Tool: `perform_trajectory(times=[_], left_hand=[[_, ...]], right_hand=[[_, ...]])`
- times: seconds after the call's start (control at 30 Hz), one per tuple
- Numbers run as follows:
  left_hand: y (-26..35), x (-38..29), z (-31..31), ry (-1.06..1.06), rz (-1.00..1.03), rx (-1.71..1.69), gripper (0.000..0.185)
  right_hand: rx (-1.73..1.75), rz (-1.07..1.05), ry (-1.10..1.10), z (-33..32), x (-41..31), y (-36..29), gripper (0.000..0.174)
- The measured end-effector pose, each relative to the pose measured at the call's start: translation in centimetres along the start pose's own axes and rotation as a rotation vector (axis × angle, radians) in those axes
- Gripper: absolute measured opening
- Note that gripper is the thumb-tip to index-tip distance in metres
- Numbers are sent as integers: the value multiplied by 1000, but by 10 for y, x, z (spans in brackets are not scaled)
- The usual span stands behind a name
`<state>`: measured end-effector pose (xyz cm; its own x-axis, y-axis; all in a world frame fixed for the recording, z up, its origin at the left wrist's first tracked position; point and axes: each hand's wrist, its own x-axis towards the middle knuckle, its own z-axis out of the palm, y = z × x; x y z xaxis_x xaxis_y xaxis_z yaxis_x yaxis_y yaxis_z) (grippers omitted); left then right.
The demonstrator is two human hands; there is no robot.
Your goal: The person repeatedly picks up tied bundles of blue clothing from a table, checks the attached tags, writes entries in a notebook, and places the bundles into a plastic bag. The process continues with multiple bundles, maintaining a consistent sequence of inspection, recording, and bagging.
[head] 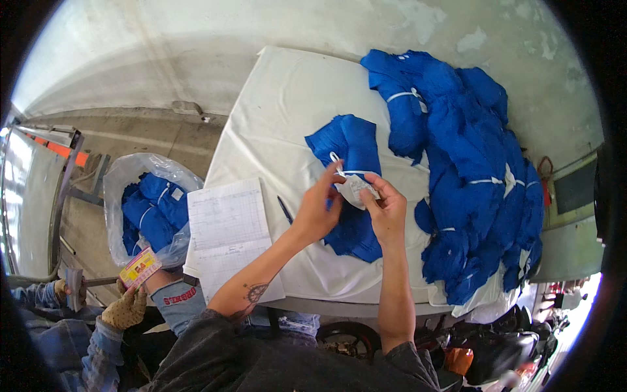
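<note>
A tied bundle of blue fabric [360, 142] lies on the white cloth-covered table [303, 93] in front of me. A white tie [360, 172] runs around its middle, with a small loop at the left. My right hand [388, 208] pinches a whitish tag [353, 190] bearing writing, between thumb and fingers, just over the bundle. At the tag's left edge, the fingertips of my left hand [318, 210] touch the tie beside its loop. Blur hides whether those fingers grip it. Left of that hand rests a dark pen [284, 209].
A large heap of tied blue fabric bundles [470, 142] covers the table's right side. Ruled paper sheets [228, 220] with writing lie at the left edge. On the floor, a clear plastic bag [115, 215] holds more bundles. Another person's gloved hand [125, 308] holds a printed card [140, 268].
</note>
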<state>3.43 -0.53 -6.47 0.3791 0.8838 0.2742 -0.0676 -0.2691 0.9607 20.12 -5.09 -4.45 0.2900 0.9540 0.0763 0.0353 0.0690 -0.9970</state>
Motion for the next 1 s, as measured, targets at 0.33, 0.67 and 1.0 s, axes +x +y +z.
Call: perform_trajectory(times=[0.33, 0.67, 1.0], left_hand=[[-18, 3, 6, 26, -482, -401, 30], [-12, 14, 5, 34, -381, -351, 28], [-19, 4, 12, 95, -330, -263, 64]], right_hand=[[21, 75, -14, -18, -18, 12, 40], [-133, -90, 97, -20, 0, 21, 32], [-489, -41, 112, -34, -24, -2, 33]])
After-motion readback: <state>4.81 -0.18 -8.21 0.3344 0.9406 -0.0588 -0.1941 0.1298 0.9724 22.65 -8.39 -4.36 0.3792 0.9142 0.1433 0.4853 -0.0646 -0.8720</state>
